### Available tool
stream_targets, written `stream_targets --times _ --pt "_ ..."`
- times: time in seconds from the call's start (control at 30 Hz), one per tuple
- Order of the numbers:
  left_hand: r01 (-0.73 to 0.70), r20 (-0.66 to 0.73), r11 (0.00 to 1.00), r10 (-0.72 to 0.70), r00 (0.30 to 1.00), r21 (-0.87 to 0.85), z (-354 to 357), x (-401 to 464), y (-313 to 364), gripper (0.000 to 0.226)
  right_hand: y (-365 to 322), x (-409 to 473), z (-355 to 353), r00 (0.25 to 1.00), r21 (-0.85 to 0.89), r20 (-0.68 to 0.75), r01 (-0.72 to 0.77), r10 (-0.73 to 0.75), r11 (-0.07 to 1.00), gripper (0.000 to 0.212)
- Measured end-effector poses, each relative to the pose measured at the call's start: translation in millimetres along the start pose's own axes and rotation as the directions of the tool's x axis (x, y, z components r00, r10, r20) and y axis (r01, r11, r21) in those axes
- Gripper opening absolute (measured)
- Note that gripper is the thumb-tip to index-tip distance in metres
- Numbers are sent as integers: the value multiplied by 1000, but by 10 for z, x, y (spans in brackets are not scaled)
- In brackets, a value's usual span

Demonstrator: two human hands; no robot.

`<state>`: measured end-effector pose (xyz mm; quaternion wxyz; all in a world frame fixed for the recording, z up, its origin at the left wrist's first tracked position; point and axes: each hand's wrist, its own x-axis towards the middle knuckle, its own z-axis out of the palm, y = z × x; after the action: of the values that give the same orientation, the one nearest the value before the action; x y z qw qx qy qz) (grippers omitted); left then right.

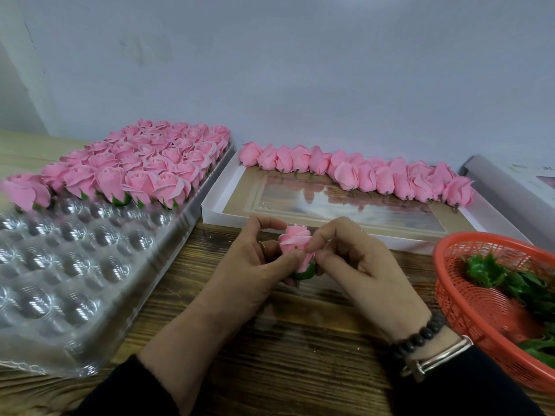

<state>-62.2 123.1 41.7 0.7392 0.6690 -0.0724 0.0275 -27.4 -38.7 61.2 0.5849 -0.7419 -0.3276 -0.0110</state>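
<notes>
A pink artificial rose head (295,241) with a green base (305,274) is held above the wooden table (270,349), in the middle of the view. My left hand (255,271) grips it from the left, thumb across the petals. My right hand (354,259) pinches its lower petals from the right. A clear plastic blister tray (75,265) lies to the left; its far rows are filled with several pink roses with green bases (144,163), its near cups are bare.
A flat white box lid (300,219) lies behind my hands, with a row of pink rose heads (360,175) along its far edge. A red mesh basket (468,301) holding green leaf pieces (510,283) sits at the right. A grey wall stands behind; another box (510,181) is at far right.
</notes>
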Motion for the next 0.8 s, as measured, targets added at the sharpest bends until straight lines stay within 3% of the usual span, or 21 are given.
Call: stream_targets --times 0.3,0.5,0.8 --pt "-6 -6 1000 6 1000 -4 8 -6 43 55 25 12 1 990 193 -77 -101 118 976 27" --pt "-48 -57 979 60 997 200 28 -19 76 60 95 21 29 984 273 -51 -148 168 951 18" --pt "-81 -54 927 108 993 365 45 -23 70 44 50 35 51 983 284 15 -181 184 942 36"
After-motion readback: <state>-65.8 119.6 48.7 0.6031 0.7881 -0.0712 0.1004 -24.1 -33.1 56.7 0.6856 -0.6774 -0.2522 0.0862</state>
